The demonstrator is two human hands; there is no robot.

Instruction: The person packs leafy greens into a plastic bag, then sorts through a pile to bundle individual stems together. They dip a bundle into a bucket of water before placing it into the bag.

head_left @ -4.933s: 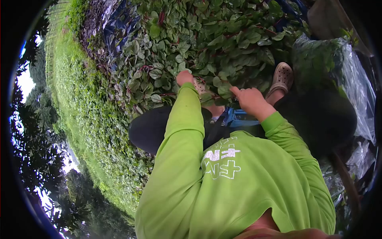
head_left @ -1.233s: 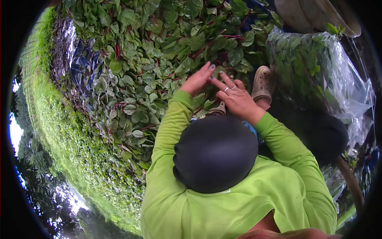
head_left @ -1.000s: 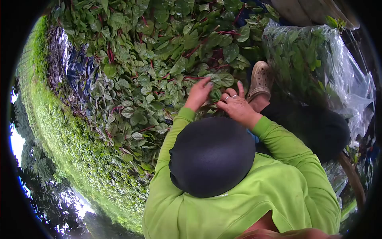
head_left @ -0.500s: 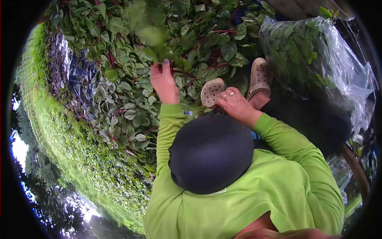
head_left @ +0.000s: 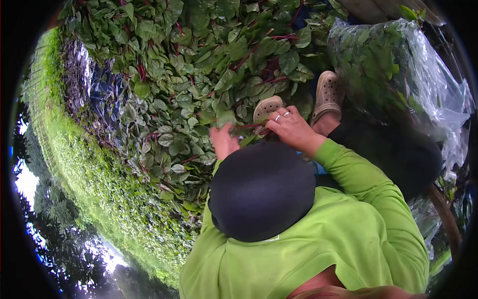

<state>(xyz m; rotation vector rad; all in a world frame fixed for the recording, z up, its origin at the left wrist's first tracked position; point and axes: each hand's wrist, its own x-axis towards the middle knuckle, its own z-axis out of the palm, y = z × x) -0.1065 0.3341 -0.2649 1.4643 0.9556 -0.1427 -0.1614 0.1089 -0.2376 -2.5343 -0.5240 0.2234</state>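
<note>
Around both hands lies a thick spread of green leaves on red stems (head_left: 194,74). My left hand (head_left: 225,142), smeared by motion, is closed at the left end of a leafy red stem (head_left: 248,125), with a blurred leaf just above its fingers. The stem runs across to my right hand (head_left: 295,130), which wears two rings. Its fingers are bent and pressed together around the stem's right end; what else lies under them is hidden. Just beyond the right hand is a tan clog (head_left: 269,105) on one foot.
My dark-covered knee (head_left: 261,192) rises close below the hands. A second tan clog (head_left: 328,94) is at right, beside a clear plastic bag (head_left: 423,70) with leaves inside. Dark sheeting (head_left: 104,89) shows at left, with a green field beyond. A brown curved pole (head_left: 444,219) stands at lower right.
My left hand has come down and right, towards my right hand, and the blurred leaves above it have come down too. A red stem now spans the gap. My right hand stays nearly in place.
</note>
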